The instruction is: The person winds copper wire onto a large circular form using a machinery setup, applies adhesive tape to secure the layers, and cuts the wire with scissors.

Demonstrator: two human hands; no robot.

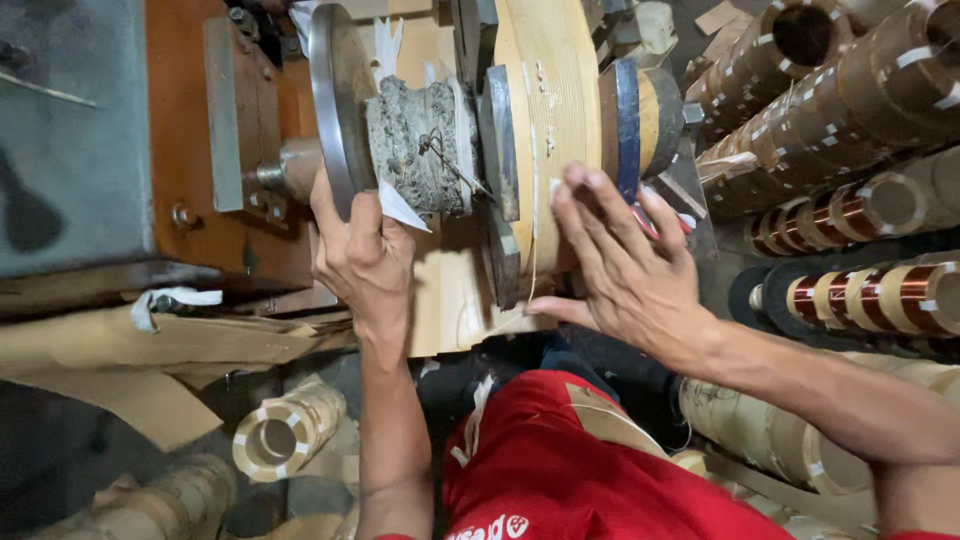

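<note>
My left hand (362, 255) grips the rim of a grey metal disc (338, 95) on a winding machine, fingers curled around its lower edge. Beside the disc sits a rough grey wound core (412, 140) with white paper slips and a thin wire sticking out. My right hand (625, 265) lies flat with fingers spread on a large tan paper-wrapped coil (555, 90) mounted on the same shaft, next to a dark metal flange (627, 110). Neither hand holds a loose item.
The orange machine body (180, 150) with a grey cover stands at the left. Several copper wire coils (860, 90) taped in white are stacked at the right. Paper-wrapped rolls (285, 430) and cardboard scraps lie below. A red shirt (570, 470) fills the bottom middle.
</note>
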